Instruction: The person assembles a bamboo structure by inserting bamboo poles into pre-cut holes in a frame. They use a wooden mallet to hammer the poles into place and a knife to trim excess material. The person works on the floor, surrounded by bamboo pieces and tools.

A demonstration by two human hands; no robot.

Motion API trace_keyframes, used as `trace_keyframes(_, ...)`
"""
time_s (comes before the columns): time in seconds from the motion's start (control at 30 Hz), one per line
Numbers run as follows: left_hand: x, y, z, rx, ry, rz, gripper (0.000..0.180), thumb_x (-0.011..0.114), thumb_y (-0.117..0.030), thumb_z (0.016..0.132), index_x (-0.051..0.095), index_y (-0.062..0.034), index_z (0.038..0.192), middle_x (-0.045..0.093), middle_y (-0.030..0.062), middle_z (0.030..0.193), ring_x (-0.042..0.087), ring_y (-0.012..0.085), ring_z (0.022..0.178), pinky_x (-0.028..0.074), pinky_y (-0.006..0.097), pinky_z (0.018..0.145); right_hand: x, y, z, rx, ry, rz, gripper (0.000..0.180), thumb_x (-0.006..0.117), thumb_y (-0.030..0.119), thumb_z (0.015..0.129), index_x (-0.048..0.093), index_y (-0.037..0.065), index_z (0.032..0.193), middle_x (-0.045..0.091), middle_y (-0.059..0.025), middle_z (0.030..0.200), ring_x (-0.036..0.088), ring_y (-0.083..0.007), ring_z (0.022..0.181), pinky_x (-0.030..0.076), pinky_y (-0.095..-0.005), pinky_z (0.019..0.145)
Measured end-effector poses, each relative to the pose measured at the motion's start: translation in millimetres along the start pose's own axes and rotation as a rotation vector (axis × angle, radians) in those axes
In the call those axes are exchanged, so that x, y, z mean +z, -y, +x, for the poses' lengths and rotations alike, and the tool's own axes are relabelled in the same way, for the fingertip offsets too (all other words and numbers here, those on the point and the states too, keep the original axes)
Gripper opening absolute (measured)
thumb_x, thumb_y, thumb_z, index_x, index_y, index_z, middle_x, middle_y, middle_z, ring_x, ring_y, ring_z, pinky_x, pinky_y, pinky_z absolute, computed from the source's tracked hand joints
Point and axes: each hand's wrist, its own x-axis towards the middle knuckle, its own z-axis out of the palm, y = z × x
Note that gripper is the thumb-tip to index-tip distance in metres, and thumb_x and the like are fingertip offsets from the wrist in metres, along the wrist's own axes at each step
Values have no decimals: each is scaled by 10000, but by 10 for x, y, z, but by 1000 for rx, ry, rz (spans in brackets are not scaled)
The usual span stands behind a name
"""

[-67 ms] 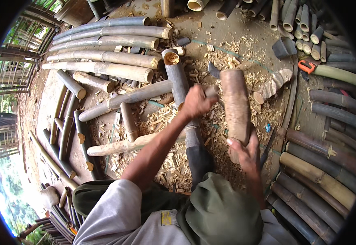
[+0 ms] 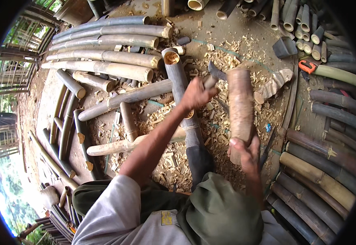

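Observation:
My left hand [image 2: 196, 96] is closed round a wooden-handled chisel [image 2: 210, 81]. Its handle end sticks out above the fist; the working end is hidden below. Under that hand lies a dark bamboo pole [image 2: 177, 79], with a hollow far end and a pale cut opening beside my wrist. My right hand [image 2: 245, 151] grips a thick wooden mallet [image 2: 240, 102] near its lower end. The mallet is raised, blurred by motion, and stands right of the chisel handle, apart from it. Beyond them, a dark curved blade [image 2: 216, 71] shows partly behind the mallet head.
Bamboo crosspieces [image 2: 129, 98] lie left of the pole, among wood chips [image 2: 174, 161]. Long poles [image 2: 104, 55] are lined up at the far left; more bamboo [image 2: 317, 171] is stacked on the right. A saw with an orange handle [image 2: 307, 66] and a dark pot [image 2: 285, 47] lie far right.
The mallet head has shifted slightly to the right. My left hand and the chisel handle have moved slightly away from me, and more of the curved blade shows.

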Motion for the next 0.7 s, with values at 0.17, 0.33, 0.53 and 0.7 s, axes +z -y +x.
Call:
trace_keyframes(0.17,-92,-79,538,-108,479,-206,263,751,-317,933,681,-85,829,607,-33,661,492,73,523,385,282,471,-283,-75,77,101,-195,151,616,722,257,872,460,-9,1362,656,-138,855,644,-208,569,564,-340,480)
trace_keyframes(0.33,-144,293,610,-143,517,-40,236,723,-273,957,659,-91,822,601,-39,649,508,54,500,362,258,410,-368,185,358,90,-211,118,556,735,274,888,508,-18,1303,624,-107,806,623,-180,562,563,-326,503)
trace_keyframes(0.53,-137,630,677,-71,615,-235,157,737,-210,958,727,-78,1042,624,-39,739,546,51,590,406,251,461,-119,-28,934,-252,81,-486,576,782,261,837,542,-7,1287,672,-149,1080,687,-254,870,573,-390,781)
trace_keyframes(0.7,-284,144,319,-112,451,-80,181,762,-237,948,668,-83,928,572,-55,730,495,70,632,400,280,545,-43,698,887,-197,165,-351,588,769,238,844,517,-23,1306,660,-138,1101,663,-234,944,552,-370,846)
